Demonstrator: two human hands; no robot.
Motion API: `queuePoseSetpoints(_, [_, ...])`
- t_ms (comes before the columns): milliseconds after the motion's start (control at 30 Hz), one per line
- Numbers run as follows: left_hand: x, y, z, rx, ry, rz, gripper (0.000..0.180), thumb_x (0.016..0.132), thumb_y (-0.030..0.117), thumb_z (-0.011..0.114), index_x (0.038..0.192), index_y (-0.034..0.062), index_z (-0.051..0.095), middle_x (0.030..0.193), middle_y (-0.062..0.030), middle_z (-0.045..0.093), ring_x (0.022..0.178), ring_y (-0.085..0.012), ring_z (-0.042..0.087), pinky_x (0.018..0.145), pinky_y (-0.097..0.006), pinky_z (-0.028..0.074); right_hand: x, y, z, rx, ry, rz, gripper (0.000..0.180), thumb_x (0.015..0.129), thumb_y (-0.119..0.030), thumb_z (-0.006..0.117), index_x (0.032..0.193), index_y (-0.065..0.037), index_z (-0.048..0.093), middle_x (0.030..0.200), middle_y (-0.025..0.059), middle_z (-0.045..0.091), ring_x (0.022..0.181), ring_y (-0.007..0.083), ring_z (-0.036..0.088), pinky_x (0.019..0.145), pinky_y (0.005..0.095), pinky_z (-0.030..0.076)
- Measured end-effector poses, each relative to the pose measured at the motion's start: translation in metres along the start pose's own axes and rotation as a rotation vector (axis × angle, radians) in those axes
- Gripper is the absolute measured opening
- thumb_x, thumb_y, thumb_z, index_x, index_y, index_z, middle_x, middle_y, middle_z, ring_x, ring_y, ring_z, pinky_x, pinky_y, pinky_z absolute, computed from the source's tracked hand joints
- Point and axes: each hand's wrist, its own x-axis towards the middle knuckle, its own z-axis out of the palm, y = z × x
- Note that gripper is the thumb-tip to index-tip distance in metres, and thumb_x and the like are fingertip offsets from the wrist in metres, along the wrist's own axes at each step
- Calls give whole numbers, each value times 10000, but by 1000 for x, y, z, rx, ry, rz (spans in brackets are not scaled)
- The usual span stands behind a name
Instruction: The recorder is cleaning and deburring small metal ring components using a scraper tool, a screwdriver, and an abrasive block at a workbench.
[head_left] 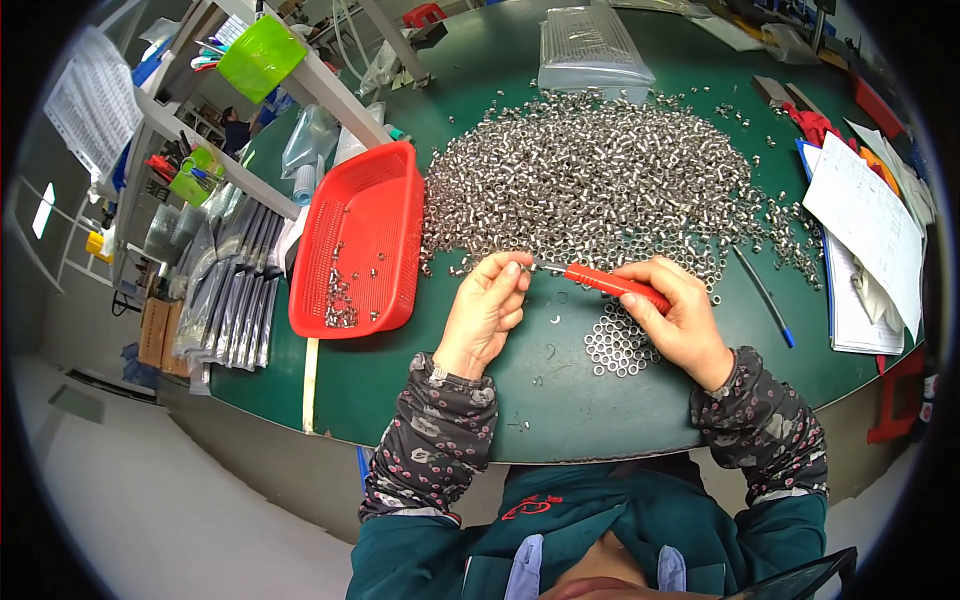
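Observation:
My left hand (482, 318) is closed in a pinch on a small metal ring, mostly covered by the fingertips. In my right hand (688, 322) is a red-handled deburring tool (600, 280), held along its handle. Its thin metal shaft points left and meets the ring at my left fingertips. Beyond both hands spreads a large heap of small shiny metal rings (590, 180). A flat cluster of rings (618, 345) lies beside and partly under my right hand. Tiny curled shavings (550, 351) are scattered on the green table between my forearms.
A red perforated basket (403, 240) with some small metal pieces stands left of the heap. A blue-capped pen (765, 300) and papers (870, 225) lie at the right. At the back is a clear plastic-wrapped stack (592, 45); bagged parts (235, 290) sit at the left edge.

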Motion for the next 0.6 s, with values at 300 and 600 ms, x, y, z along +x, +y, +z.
queuePoseSetpoints(300, [3, -1, -3, -55, -3, 16, 171, 855, 142, 465, 982, 40, 517, 752, -16, 514, 436, -5, 284, 353, -132, 205, 0, 0, -1, -14, -25, 16, 180, 715, -82, 584, 877, -5, 573, 685, 93, 518, 595, 202, 517, 536, 278, 402])
queuePoseSetpoints(600, [2, -2, -4, -62, 18, 1, 171, 855, 144, 465, 972, 32, 519, 752, -22, 517, 434, -5, 283, 353, -132, 205, -1, -1, -2, -27, -40, 33, 190, 714, -102, 591, 879, -11, 576, 702, 99, 533, 611, 215, 537, 545, 284, 414])
